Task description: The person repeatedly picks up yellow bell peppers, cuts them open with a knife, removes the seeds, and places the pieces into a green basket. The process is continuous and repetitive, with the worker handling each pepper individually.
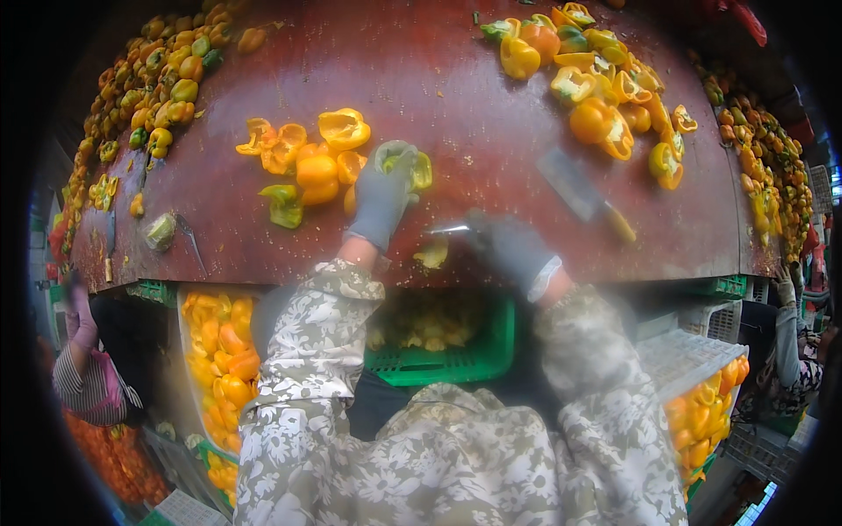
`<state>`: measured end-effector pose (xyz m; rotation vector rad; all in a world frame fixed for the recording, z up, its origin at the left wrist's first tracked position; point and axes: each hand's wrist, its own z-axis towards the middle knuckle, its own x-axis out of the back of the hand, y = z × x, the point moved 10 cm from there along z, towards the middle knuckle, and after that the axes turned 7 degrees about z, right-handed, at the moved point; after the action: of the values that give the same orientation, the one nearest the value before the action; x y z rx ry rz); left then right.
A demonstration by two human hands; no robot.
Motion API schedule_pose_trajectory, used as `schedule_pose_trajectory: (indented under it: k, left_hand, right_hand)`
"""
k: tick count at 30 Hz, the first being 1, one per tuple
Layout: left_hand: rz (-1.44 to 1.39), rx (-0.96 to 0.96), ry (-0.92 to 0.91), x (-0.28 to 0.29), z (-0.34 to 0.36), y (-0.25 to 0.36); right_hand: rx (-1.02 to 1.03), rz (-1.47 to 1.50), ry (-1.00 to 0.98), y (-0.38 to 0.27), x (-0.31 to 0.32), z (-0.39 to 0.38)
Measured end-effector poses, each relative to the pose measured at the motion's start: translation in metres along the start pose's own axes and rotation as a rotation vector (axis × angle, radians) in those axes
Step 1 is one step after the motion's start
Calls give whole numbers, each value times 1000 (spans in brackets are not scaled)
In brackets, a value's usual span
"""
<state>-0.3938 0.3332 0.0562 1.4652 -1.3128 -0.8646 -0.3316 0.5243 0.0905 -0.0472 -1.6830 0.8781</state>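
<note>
My left hand (386, 197), in a grey glove, is closed around a green-yellow bell pepper half (422, 172) above the red tabletop. To the right, my gloved right hand (513, 247) is smeared by motion and closed on a small knife (450, 229), whose shiny blade points left toward the pepper. Between and below my hands is a pale green pepper core (431, 252), near the table's front edge. Cut orange pepper halves (317, 175) lie just left of my left hand, with a yellow-green piece (282, 206) in front of them.
A cleaver (570, 186) with a wooden handle lies right. Pepper halves (605, 92) are heaped far right, whole peppers (162, 88) far left. Below the edge sits a green crate (478, 359) of cores, with pepper-filled crates (219, 351) beside. Other people's hands (82, 320) show at both sides.
</note>
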Motion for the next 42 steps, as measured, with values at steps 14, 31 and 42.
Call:
schedule_pose_trajectory:
  k: [14, 31, 42]
  left_hand:
    - [1171, -702, 201, -5, -40, 81]
    - [827, -786, 34, -25, -43, 66]
    - [-823, 51, -605, -57, -43, 33]
  right_hand:
    - [-541, 677, 781, 164, 136, 15]
    - [-249, 27, 296, 83, 75, 102]
    - [-368, 997, 138, -25, 75, 26]
